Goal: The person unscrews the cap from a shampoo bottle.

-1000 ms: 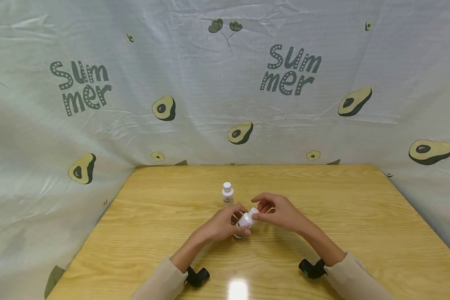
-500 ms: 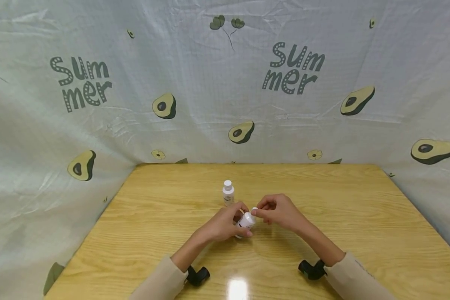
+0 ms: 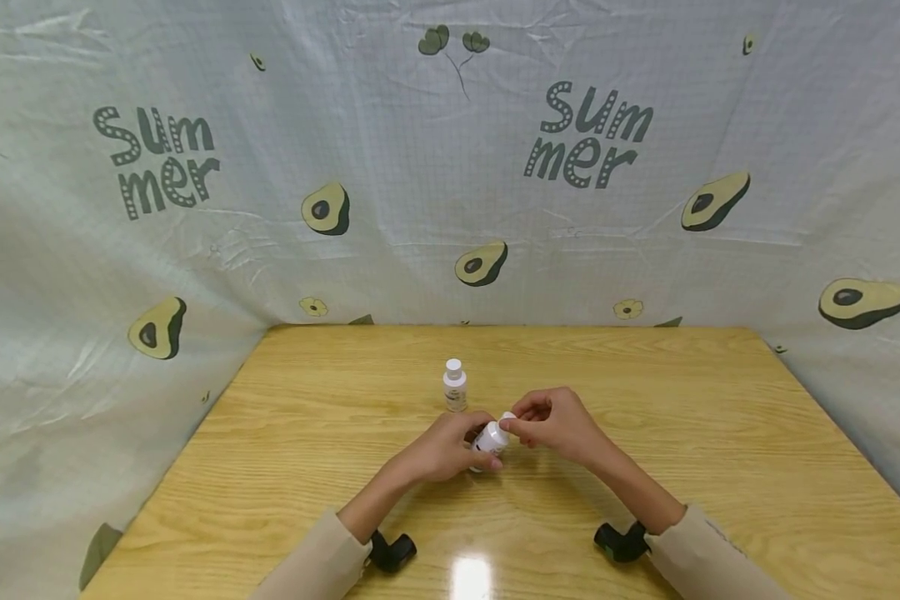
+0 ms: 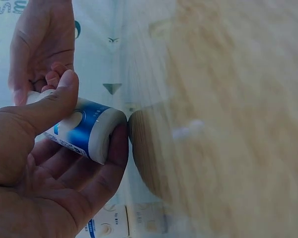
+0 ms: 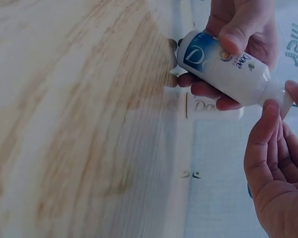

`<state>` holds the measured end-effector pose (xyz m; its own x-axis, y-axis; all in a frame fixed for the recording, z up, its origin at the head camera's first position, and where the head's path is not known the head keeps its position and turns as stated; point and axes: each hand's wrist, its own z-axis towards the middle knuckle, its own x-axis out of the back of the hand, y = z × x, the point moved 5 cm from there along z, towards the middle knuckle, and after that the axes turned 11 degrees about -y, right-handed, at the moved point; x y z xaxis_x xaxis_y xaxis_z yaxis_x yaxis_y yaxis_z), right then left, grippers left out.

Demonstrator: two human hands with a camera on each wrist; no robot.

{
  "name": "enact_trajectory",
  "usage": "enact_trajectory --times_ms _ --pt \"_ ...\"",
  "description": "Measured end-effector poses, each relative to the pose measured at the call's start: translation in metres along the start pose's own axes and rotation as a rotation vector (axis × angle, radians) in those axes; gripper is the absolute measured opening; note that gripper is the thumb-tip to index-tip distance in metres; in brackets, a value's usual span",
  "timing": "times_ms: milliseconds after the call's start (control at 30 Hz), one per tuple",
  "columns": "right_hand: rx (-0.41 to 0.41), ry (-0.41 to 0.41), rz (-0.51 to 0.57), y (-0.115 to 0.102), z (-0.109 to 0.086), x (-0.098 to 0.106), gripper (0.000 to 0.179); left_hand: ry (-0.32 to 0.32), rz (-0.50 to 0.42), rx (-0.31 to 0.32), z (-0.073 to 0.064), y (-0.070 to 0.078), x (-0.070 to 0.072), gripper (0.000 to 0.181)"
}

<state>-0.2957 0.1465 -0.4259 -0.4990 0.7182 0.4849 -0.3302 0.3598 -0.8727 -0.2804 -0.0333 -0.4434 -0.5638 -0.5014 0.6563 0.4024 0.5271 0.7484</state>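
Observation:
My left hand grips a small white Dove bottle round its body, thumb on one side and fingers on the other. The bottle tilts, its neck toward my right hand; a blue label area shows near its base. At the neck, my right hand pinches the white cap between thumb and fingertip. Whether the cap is loose on the neck cannot be told. A second white bottle stands upright just behind my left hand, its cap on.
A wooden table lies under both hands. Behind it hangs a pale cloth printed with avocados and lettering. Black camera mounts sit at both wrists, close above the tabletop.
My right hand's fingers have closed in on the cap, where earlier they were more spread beside it. My left hand keeps its hold on the bottle. The second bottle has stayed put.

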Motion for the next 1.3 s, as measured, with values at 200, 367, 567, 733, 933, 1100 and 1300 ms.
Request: enact_trajectory --times_ms 200,367,567,733,933,1100,1300 --pt "0.017 0.006 0.021 0.0012 -0.0017 -0.0018 0.022 0.014 -0.01 -0.01 -0.0014 0.0013 -0.0035 0.024" --pt "0.029 0.011 0.015 0.0014 -0.0042 -0.0032 0.022 0.01 -0.011 -0.015 -0.0026 0.0017 -0.0073 0.023" --pt "0.051 0.013 0.007 0.0 -0.0052 -0.0009 0.02 0.011 0.019 -0.039 -0.0012 0.0043 -0.0071 0.024" --pt "0.07 0.023 -0.008 -0.0004 -0.0053 0.0015 0.017 0.006 0.04 -0.05 -0.0005 0.0063 -0.0066 0.026" --pt "0.104 0.036 -0.067 -0.0042 -0.0051 0.001 0.016 -0.019 -0.004 -0.063 -0.0023 0.0078 -0.0052 0.027" --pt "0.099 0.007 -0.066 -0.0058 -0.0056 -0.0009 0.011 -0.022 0.008 -0.038 -0.0047 0.0072 -0.0046 0.029" --pt "0.096 -0.055 -0.063 -0.0028 -0.0066 -0.0045 0.015 -0.019 0.045 -0.011 -0.0079 0.0049 -0.0042 0.035"
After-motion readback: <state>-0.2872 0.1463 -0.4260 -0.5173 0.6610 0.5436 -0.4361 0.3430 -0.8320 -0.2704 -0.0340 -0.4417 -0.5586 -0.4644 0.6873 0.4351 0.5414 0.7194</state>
